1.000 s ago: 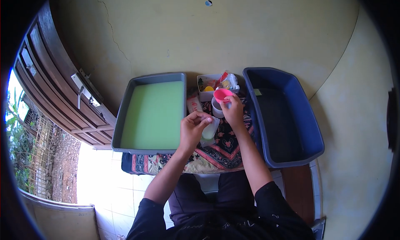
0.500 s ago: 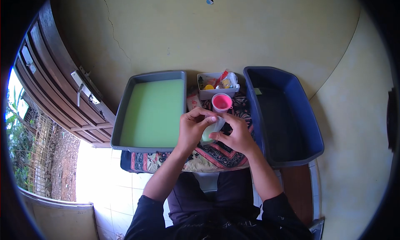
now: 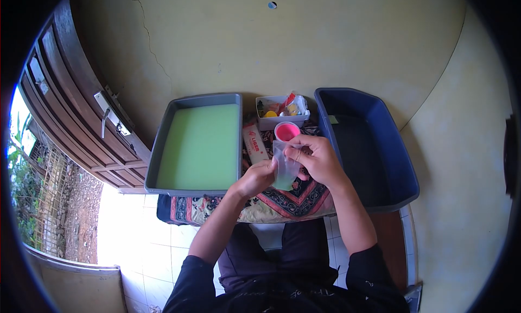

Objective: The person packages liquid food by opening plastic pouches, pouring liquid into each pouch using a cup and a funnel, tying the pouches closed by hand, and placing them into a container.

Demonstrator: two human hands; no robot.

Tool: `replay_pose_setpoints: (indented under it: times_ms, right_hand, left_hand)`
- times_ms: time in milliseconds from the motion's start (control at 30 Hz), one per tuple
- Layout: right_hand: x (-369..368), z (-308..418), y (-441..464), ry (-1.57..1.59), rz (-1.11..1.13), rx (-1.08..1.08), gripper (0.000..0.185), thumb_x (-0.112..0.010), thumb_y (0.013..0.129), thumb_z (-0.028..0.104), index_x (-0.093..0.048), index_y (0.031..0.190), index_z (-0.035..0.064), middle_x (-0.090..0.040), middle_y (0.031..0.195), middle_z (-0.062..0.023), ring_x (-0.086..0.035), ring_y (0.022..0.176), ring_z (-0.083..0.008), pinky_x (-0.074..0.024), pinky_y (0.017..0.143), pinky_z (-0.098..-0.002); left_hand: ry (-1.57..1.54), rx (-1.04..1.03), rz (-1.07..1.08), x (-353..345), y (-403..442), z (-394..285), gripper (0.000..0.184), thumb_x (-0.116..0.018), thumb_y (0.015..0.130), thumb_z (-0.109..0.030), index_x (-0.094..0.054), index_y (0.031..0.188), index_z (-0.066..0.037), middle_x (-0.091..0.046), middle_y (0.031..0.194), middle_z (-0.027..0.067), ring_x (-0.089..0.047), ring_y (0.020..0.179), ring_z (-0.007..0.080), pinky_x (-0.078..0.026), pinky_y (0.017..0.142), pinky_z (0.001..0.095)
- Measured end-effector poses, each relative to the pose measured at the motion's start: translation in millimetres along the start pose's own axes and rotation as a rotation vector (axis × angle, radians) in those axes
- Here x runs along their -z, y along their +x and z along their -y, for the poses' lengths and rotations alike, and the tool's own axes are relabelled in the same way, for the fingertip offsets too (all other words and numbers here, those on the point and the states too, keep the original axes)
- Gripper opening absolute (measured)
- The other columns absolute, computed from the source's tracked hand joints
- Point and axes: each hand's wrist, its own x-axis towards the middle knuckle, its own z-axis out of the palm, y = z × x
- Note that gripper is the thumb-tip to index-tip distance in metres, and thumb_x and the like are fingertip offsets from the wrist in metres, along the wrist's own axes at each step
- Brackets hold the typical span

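Between my hands is a small clear plastic bag (image 3: pixel 284 169) with pale green liquid at its bottom. My left hand (image 3: pixel 257 177) pinches the bag's left side. With thumb and fingers, my right hand (image 3: pixel 315 156) grips its upper right edge. Just behind the bag stands a cup with a pink inside (image 3: pixel 286 131), its lower part hidden by the bag and my right hand. A white packet printed "LIGER" (image 3: pixel 254 143) lies to the left of the cup on the patterned cloth (image 3: pixel 282 204).
A grey tray (image 3: pixel 194 193) of pale green liquid sits on the left. On the right is a deep dark blue tub (image 3: pixel 374 150) with a small greenish piece inside. A white box (image 3: pixel 282 119) of small items stands at the back by the wall. A wooden door (image 3: pixel 87 96) is at far left.
My left hand has moved down from the bag's top to its side. The right hand has shifted slightly up and right. The bag now hangs more upright, and the packet is less covered.
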Motion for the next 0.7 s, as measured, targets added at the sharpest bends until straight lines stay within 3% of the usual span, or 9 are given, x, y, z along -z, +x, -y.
replay_pose_setpoints:
  times_ms: [67,167,367,467,533,567,633,667,700]
  right_hand:
    - [3,1,0,0.086,0.024,-0.06,0.016,-0.065,0.089,0.013,-0.066,0.087,-0.003,-0.062,0.067,-0.0053,-0.059,0.057,-0.0113,-0.0468,0.054,-0.0261]
    - [8,-1,2,0.17,0.069,-0.071,0.016,-0.064,0.09,0.013,-0.066,0.088,-0.0027,-0.062,0.07,-0.0044,-0.059,0.054,-0.0107,-0.0468,0.052,-0.0244]
    - [15,-7,4,-0.039,0.078,0.024,0.012,-0.066,0.085,0.007,-0.065,0.088,-0.0042,-0.066,0.076,-0.0096,-0.065,0.069,-0.0138,-0.0508,0.065,-0.0271]
    - [18,-8,4,-0.129,0.066,0.062,0.017,-0.065,0.084,0.005,-0.063,0.099,-0.0034,-0.067,0.079,-0.0107,-0.066,0.073,-0.0157,-0.0517,0.07,-0.0285]
    - [19,1,2,-0.077,0.021,0.09,0.024,-0.06,0.086,0.001,-0.061,0.109,0.0013,-0.065,0.104,-0.0127,-0.062,0.102,-0.021,-0.0486,0.087,-0.0306]
    - [18,6,1,-0.075,0.023,0.093,0.024,-0.06,0.086,0.001,-0.061,0.109,0.0013,-0.065,0.104,-0.0127,-0.062,0.102,-0.021,-0.0486,0.087,-0.0306]
    - [16,13,-3,-0.505,0.025,0.558,0.034,-0.059,0.084,0.002,-0.058,0.117,0.0051,-0.055,0.126,-0.0156,-0.049,0.122,-0.0285,-0.0401,0.102,-0.0399]
    - [15,12,-4,-0.503,0.028,0.559,0.034,-0.059,0.084,0.002,-0.058,0.117,0.0051,-0.055,0.126,-0.0156,-0.049,0.122,-0.0285,-0.0401,0.102,-0.0399]
    - [15,11,-5,-0.786,0.073,0.678,0.034,-0.059,0.083,0.005,-0.059,0.118,0.006,-0.051,0.131,-0.0157,-0.043,0.127,-0.0305,-0.0359,0.105,-0.044]
  left_hand:
    - [-0.145,0.027,0.25,-7,1,-12,0.056,-0.04,0.099,-0.043,-0.05,0.122,0.008,-0.06,0.11,0.0152,-0.056,0.107,0.0207,-0.039,0.097,0.0362]
    - [-0.095,-0.091,0.333,-12,4,-20,0.052,-0.042,0.1,-0.039,-0.054,0.118,0.008,-0.062,0.102,0.0137,-0.057,0.101,0.0185,-0.041,0.092,0.0338]
    - [0.299,-0.126,0.182,-19,3,-26,0.035,-0.046,0.1,-0.029,-0.061,0.098,0.002,-0.061,0.085,0.0042,-0.055,0.086,0.0132,-0.043,0.083,0.0278]
    - [0.307,-0.133,0.076,-20,3,-25,0.032,-0.045,0.101,-0.027,-0.06,0.091,0.0,-0.06,0.082,0.0022,-0.054,0.083,0.0115,-0.043,0.08,0.0276]
    - [0.332,-0.125,0.052,-20,2,-27,0.032,-0.045,0.101,-0.027,-0.059,0.091,0.0,-0.059,0.082,0.002,-0.054,0.082,0.0111,-0.043,0.079,0.0274]
    - [0.357,-0.119,0.028,-20,2,-28,0.032,-0.045,0.101,-0.026,-0.059,0.09,0.0,-0.059,0.081,0.0018,-0.054,0.081,0.0107,-0.043,0.077,0.0272]
    - [0.326,-0.111,-0.006,-21,1,-30,0.031,-0.045,0.101,-0.026,-0.059,0.089,0.0,-0.058,0.081,0.0012,-0.053,0.081,0.0102,-0.043,0.077,0.0268]
    - [0.292,-0.099,-0.034,-22,1,-30,0.031,-0.045,0.101,-0.026,-0.058,0.089,-0.001,-0.057,0.081,0.0006,-0.052,0.08,0.0098,-0.042,0.076,0.0264]
    - [0.291,-0.099,-0.036,-24,0,-33,0.031,-0.045,0.101,-0.026,-0.058,0.089,-0.001,-0.057,0.081,0.0006,-0.052,0.08,0.0098,-0.042,0.076,0.0264]
